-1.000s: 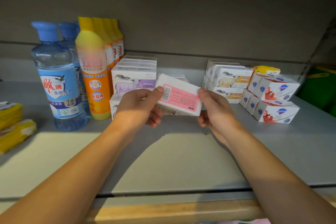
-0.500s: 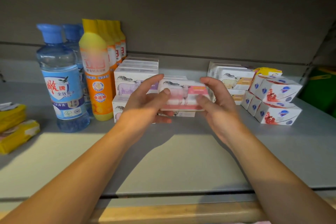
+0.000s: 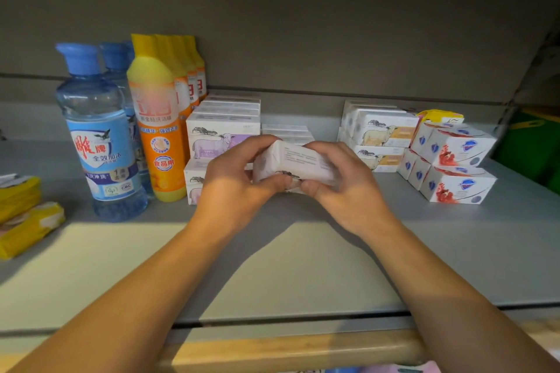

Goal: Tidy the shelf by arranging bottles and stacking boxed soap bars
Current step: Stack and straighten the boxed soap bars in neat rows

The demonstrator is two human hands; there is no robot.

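Head view: the person is holding one soap box (image 3: 295,165) in both hands, just above the shelf (image 3: 454,251), in front of the low middle row of boxes (image 3: 285,130). The left hand (image 3: 239,182) is gripping the box's left end w/ thumb below and fingers curled over the top; the right hand (image 3: 342,182) is grasping the right end the same way. The box is tilted, its text side facing up, clear of the shelf. Left of it, purple-print boxes (image 3: 222,133) are standing in a two-high stack beside the yellow bottles (image 3: 157,130) and blue bottles (image 3: 97,136). Further right, orange-print boxes (image 3: 381,133) and red-print boxes (image 3: 454,166) are sitting stacked, the latter skewed. Step in hand, prob.: turning the box to the right face before stacking. Next move likely is calling for levelling it, print forward, then setting it on the middle row, edges flush w/ the box below, w/o nudging the neighbouring stacks.
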